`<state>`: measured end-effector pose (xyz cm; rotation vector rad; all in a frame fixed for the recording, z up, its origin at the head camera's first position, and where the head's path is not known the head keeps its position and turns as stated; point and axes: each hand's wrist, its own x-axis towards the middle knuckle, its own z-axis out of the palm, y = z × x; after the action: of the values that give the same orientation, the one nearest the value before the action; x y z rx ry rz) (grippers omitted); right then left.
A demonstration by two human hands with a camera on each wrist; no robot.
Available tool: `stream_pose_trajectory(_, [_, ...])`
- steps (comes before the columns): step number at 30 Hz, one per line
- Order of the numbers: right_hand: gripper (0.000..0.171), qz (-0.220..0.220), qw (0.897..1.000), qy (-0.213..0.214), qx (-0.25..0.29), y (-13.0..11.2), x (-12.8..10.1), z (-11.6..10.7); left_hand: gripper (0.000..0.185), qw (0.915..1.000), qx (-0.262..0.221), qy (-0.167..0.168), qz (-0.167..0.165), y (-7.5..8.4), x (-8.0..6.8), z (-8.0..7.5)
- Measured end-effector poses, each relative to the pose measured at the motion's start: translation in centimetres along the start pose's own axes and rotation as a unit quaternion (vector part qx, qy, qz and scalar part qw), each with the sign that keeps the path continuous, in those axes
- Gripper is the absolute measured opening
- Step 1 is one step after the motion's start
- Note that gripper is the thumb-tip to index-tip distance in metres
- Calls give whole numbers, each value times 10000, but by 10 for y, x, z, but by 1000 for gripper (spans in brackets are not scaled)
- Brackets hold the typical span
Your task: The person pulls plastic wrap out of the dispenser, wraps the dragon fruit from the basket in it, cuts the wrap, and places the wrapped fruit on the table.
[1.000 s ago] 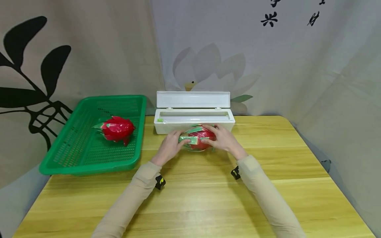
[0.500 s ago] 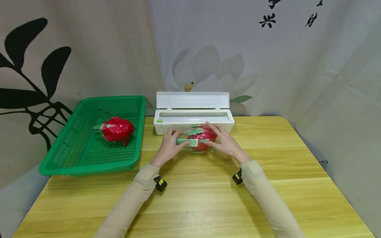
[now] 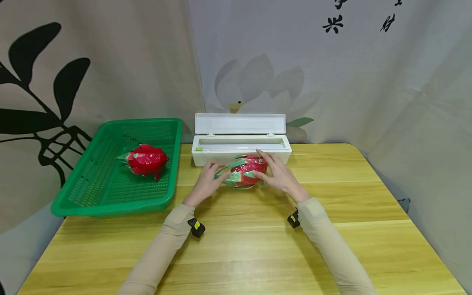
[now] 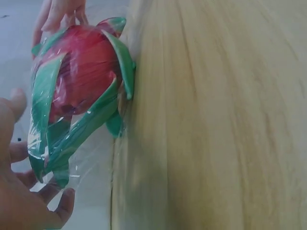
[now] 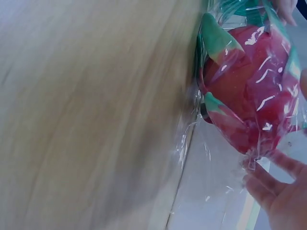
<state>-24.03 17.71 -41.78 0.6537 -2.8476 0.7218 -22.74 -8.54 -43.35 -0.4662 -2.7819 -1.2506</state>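
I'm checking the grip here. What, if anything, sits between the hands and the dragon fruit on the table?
Only clear plastic wrap. The left hand and right hand press on the wrapped dragon fruit from either side; nothing else intervenes.

The right hand (image 5: 280,184) is cut off at the lower right edge (only blurred fingertips show); the wooden table (image 5: 86,120) is smeared.
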Motion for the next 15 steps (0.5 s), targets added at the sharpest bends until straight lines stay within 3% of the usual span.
stream_pose_trajectory(3, [71,-32,10000,77,-7,0,1,1,46,9992,-117,354,-124,-2,2,-4])
stream_pose_trajectory(5, [69,-49,9999,148,-59,-1,2,1,43,9964,-140,778,-297,-4,4,-7])
stream_pose_trajectory(11, [63,-125,9984,490,-244,-2,6,0,36,9712,-185,2268,-710,-16,18,-15])
stream_pose_trajectory(13, [61,-102,9976,616,-292,-3,7,0,41,9649,-176,2486,-826,-20,22,-17])
stream_pose_trajectory(15, [58,-61,9963,772,-384,-4,9,-1,49,9634,-231,2483,-985,-23,26,-17])
